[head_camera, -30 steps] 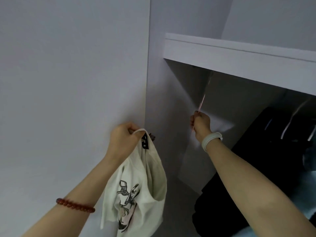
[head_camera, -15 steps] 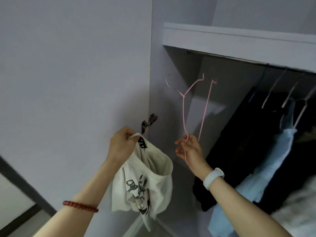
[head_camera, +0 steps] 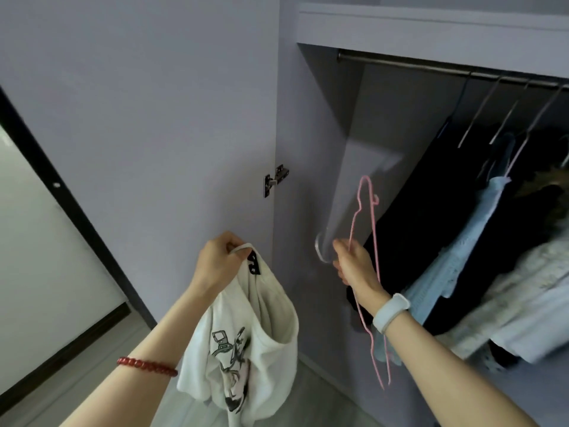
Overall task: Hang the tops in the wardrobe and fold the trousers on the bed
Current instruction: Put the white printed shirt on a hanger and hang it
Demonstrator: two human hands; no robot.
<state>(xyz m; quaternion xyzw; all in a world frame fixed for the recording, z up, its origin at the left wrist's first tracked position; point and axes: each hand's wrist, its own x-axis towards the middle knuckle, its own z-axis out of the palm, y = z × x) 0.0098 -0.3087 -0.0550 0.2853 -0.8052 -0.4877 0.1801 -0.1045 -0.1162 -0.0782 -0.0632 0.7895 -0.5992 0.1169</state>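
Left hand (head_camera: pixel 217 261): grips the neckband of a white printed cotton T-shirt (head_camera: pixel 243 343), which hangs below it. Right hand (head_camera: pixel 354 266): pinches a thin pink wire hanger (head_camera: pixel 366 241) near its silver hook, long axis near vertical. Hanger lies just right of the open collar. Steel wardrobe rail (head_camera: pixel 431 67) lies above, hung garments (head_camera: pixel 480 241) to the right.

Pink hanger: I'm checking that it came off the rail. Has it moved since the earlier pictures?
Yes. The pink hanger, held by the right hand, has come down from just under the rail, now well below it.
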